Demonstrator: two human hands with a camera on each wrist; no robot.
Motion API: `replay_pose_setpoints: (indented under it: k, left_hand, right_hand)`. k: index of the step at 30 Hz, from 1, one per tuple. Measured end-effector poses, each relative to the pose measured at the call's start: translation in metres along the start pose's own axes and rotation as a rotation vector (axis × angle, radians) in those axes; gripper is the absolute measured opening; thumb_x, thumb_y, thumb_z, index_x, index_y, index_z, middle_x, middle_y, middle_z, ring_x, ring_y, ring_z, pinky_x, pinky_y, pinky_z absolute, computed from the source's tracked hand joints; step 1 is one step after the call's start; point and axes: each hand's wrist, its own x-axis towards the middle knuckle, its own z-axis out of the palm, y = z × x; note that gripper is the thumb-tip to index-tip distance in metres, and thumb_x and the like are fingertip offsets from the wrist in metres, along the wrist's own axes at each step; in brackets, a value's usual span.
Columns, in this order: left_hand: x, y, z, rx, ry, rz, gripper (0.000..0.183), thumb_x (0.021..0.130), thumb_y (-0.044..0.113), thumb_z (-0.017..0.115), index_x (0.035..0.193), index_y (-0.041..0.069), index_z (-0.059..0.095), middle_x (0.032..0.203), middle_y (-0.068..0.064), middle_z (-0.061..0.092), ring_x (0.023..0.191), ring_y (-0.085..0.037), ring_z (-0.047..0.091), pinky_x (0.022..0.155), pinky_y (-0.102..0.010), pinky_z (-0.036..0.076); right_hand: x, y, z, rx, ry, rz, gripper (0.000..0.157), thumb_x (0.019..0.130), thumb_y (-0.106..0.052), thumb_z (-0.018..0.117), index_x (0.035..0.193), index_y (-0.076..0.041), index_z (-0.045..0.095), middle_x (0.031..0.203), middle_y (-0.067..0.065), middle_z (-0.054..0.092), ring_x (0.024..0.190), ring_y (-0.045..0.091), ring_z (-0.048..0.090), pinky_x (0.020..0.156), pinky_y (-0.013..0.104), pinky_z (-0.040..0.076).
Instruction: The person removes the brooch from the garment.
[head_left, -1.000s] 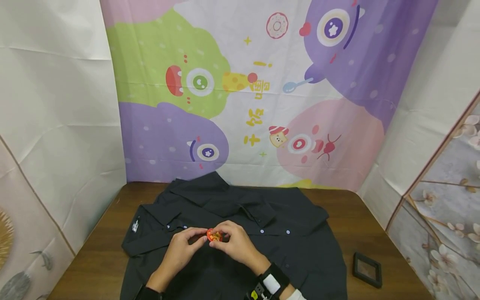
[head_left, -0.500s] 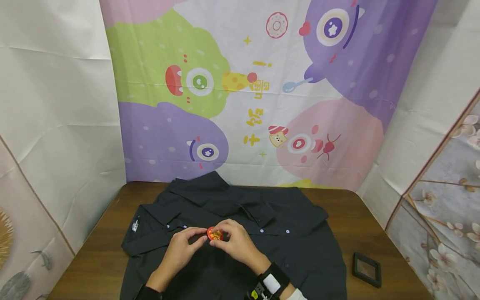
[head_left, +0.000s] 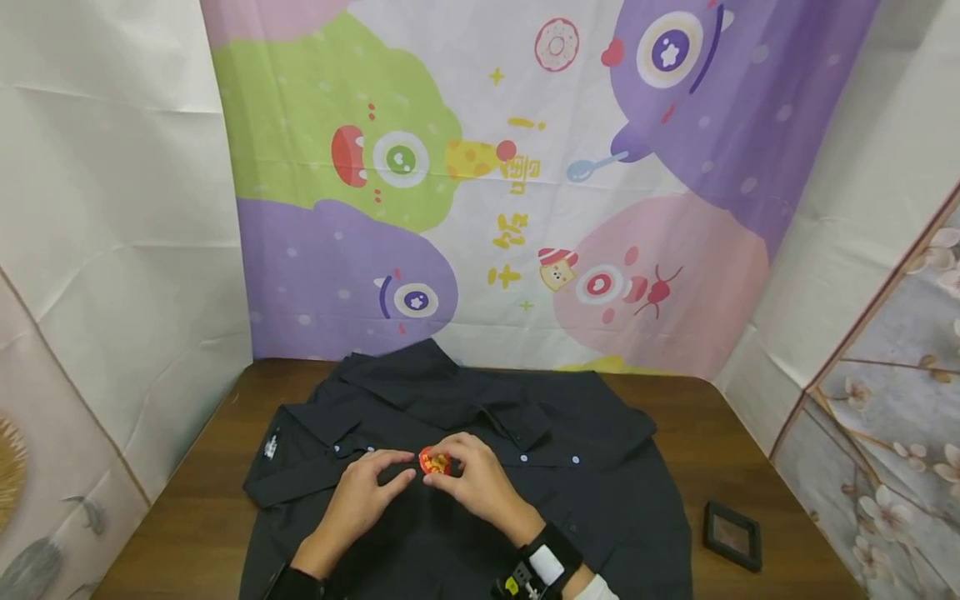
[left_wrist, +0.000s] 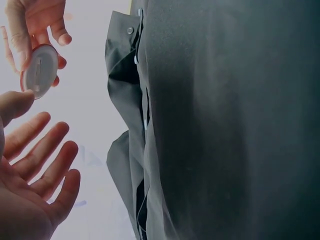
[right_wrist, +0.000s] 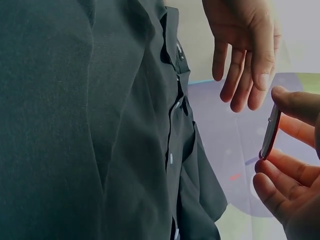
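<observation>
Right hand (head_left: 480, 483) pinching red badge (head_left: 434, 461); left hand (head_left: 365, 492) spread, empty.

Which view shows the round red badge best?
The left wrist view: the badge shows its whole pale back with the pin bar, pinched by the right hand. The right wrist view shows only its thin red edge. The head view shows its small red-orange front, detail too small to read.

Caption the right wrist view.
Right hand pinches a round red badge beside the open left hand, above a black shirt.
</observation>
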Motion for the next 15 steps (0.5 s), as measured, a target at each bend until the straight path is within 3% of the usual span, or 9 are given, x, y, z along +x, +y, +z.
replay_pose_setpoints:
  k: [10, 15]
  left_hand:
    - [0.0028, 0.0045, 0.0, 0.0, -0.014, -0.024, 0.022, 0.083, 0.018, 0.076, 0.104, 0.011, 0.074, 0.108, -0.006, 0.073, 0.106, -0.028, 0.067, 0.094, -0.049, 0.051]
    - [0.0023, 0.0036, 0.002, 0.013, -0.024, -0.033, 0.022, 0.084, 0.019, 0.075, 0.105, 0.012, 0.074, 0.11, -0.005, 0.073, 0.108, -0.028, 0.066, 0.096, -0.05, 0.05]
  right_hand:
    - [0.0014, 0.0003, -0.0089, -0.005, 0.01, 0.036, 0.03, 0.078, -0.026, 0.082, 0.106, -0.015, 0.074, 0.104, 0.0, 0.067, 0.09, 0.013, 0.061, 0.069, 0.026, 0.055]
    - [0.0001, 0.0014, -0.0099, -0.007, 0.015, 0.049, 0.03, 0.079, -0.026, 0.082, 0.106, -0.016, 0.074, 0.105, -0.001, 0.067, 0.089, 0.013, 0.061, 0.069, 0.021, 0.053]
